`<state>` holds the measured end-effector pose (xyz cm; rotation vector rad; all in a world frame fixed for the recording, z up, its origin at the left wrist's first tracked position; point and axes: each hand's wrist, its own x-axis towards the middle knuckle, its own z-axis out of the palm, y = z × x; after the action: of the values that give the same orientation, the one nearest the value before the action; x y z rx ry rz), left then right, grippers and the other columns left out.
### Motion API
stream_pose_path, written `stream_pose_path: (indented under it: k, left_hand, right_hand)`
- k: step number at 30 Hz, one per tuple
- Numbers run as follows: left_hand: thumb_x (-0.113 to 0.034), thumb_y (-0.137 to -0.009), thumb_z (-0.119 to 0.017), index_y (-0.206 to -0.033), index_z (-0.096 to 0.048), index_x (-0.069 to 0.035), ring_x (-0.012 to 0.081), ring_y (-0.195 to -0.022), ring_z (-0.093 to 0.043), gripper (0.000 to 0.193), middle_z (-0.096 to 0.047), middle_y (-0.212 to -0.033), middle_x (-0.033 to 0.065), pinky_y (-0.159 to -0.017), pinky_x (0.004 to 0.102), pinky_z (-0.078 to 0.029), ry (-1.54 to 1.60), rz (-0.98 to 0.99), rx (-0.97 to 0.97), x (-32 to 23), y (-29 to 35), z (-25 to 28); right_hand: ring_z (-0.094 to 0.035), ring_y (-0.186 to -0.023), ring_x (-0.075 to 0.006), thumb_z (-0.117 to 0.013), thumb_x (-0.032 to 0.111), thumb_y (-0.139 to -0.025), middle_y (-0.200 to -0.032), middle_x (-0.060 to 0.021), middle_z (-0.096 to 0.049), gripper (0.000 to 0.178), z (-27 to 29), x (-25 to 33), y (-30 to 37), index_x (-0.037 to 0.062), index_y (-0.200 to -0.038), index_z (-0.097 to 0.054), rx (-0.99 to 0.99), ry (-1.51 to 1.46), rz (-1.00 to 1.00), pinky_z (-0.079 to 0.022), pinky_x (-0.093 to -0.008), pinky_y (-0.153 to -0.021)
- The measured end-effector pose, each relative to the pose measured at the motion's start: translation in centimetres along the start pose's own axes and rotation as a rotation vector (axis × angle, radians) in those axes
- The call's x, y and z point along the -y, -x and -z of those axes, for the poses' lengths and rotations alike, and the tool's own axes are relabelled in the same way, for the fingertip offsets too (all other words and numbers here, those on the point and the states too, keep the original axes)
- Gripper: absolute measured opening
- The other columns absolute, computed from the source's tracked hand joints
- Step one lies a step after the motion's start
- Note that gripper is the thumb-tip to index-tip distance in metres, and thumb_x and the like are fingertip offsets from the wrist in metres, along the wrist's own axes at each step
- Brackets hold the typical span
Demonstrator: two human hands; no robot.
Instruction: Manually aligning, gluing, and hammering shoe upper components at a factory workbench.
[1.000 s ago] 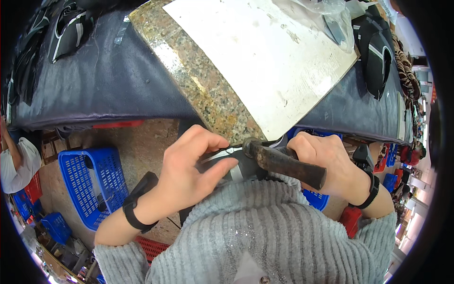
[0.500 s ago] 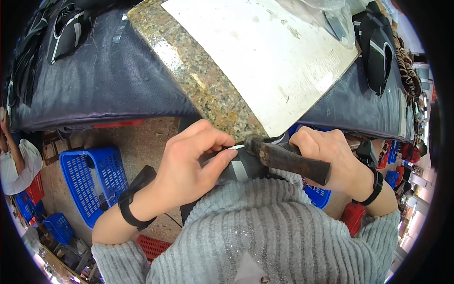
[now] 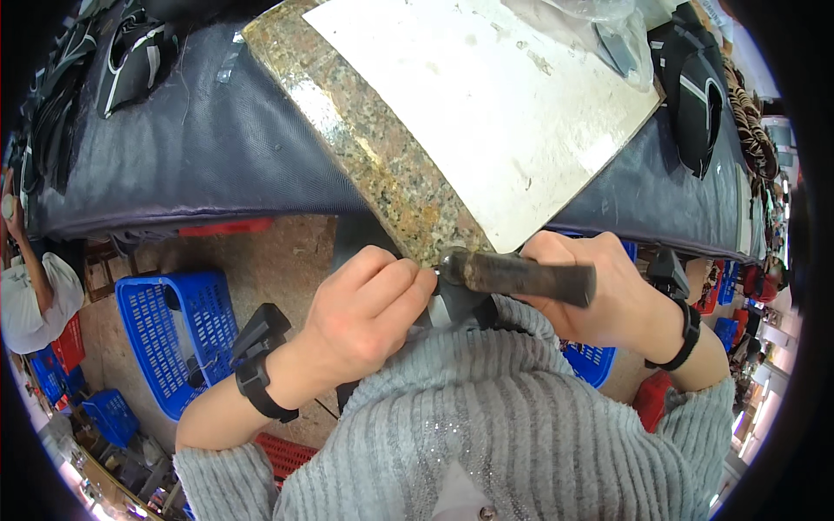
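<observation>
A black piece with a silver-grey strip [image 3: 440,311], resembling the shoe uppers on the table, lies at the near corner of the stone slab [image 3: 417,204]. My left hand [image 3: 369,304] is closed at its edge, thumb and fingers pinching it beside the strip. My right hand [image 3: 591,286] is wrapped around a hammer [image 3: 530,278] whose handle is mostly hidden. The hammer's rounded face is down at the piece, right beside my left fingertips; its long dark end points right. Whether the face touches the piece cannot be made out.
A white board [image 3: 486,113] covers much of the slab. Black shoe uppers [image 3: 695,104] lie on the dark-covered table [image 3: 252,148], with a clear plastic bag [image 3: 621,43] at the back. A blue basket [image 3: 178,339] stands on the floor; another person's arm [image 3: 30,260] shows far left.
My left hand has rolled over, its fingers now curled over the piece's edge with the back of the hand showing. The hammer has tilted and shifted slightly left, toward those fingertips.
</observation>
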<state>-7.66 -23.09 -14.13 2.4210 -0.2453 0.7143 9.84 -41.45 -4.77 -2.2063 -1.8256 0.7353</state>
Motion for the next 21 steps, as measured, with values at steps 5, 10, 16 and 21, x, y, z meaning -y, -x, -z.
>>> stream_pose_path:
  k: [5, 10, 16, 21]
  left_hand:
    - [0.000, -0.057, -0.065, -0.096, -0.065, 0.006, 0.0248, -0.076, -0.057, 0.039, -0.059, -0.090, 0.0113, -0.063, 0.0313, -0.051, 0.006, 0.000, 0.002, 0.1, 0.1, 0.1]
    - [-0.001, -0.058, -0.066, -0.096, -0.064, 0.006, 0.0245, -0.076, -0.057, 0.039, -0.058, -0.088, 0.0109, -0.063, 0.0318, -0.051, -0.014, 0.005, -0.005, -0.6, -0.9, 0.0]
    - [0.004, -0.066, -0.071, -0.101, -0.065, 0.000, 0.0278, -0.075, -0.058, 0.036, -0.061, -0.086, 0.0110, -0.066, 0.0357, -0.049, 0.007, 0.119, -0.003, -2.6, -3.0, -2.2]
    - [0.001, -0.071, -0.078, -0.094, -0.067, -0.002, 0.0270, -0.077, -0.057, 0.026, -0.062, -0.086, 0.0097, -0.065, 0.0349, -0.045, 0.119, 0.283, -0.003, -2.7, -2.7, -2.0]
  right_hand:
    - [-0.063, -0.062, -0.0301, -0.071, 0.020, -0.081, -0.074, -0.0080, -0.059, 0.026, -0.5, -0.1, 0.0, 0.0056, -0.090, -0.052, 0.029, 0.047, -0.070, -0.045, -0.0384, -0.048]
    - [-0.063, -0.059, -0.0265, -0.075, 0.023, -0.077, -0.071, -0.0071, -0.057, 0.028, 0.1, 0.3, 0.1, 0.0054, -0.088, -0.055, -0.194, 0.141, 0.035, -0.044, -0.0356, -0.045]
    - [-0.063, -0.059, -0.0274, -0.069, 0.015, -0.080, -0.073, -0.0090, -0.059, 0.022, 0.2, -0.2, 2.3, 0.0032, -0.093, -0.056, -0.112, 0.133, -0.151, -0.048, -0.0368, -0.050]
    - [-0.061, -0.057, -0.0257, -0.066, 0.010, -0.079, -0.073, -0.0080, -0.057, 0.019, -1.7, -1.6, 3.9, 0.0044, -0.093, -0.054, -0.164, 0.125, -0.107, -0.045, -0.0360, -0.047]
